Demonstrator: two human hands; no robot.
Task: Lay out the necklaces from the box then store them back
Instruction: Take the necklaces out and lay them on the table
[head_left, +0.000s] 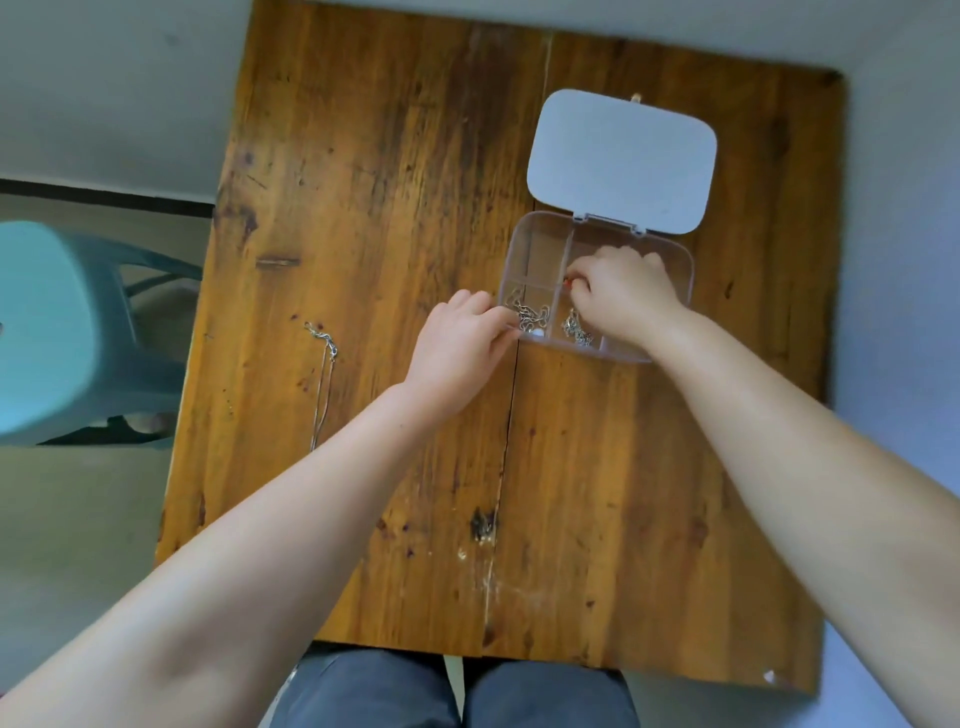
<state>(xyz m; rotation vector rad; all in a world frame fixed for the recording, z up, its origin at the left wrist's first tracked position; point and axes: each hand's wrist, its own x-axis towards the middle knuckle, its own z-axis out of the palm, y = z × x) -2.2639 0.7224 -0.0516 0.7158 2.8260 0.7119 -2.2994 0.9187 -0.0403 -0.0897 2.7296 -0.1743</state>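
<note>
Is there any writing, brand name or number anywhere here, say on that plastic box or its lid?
None can be read. The lid is plain white, the clear box and the wooden table carry no label, and the blue stool shows no print.

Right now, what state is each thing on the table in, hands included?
box: open, holding tangled chains in its near compartments.
lid: swung fully back, lying flat on the table.
laid-out necklace: stretched along the table, outside the box.
left hand: fingers at the box's near left corner, steadying it.
right hand: inside the box, fingertips pinched on something small and red.
</note>
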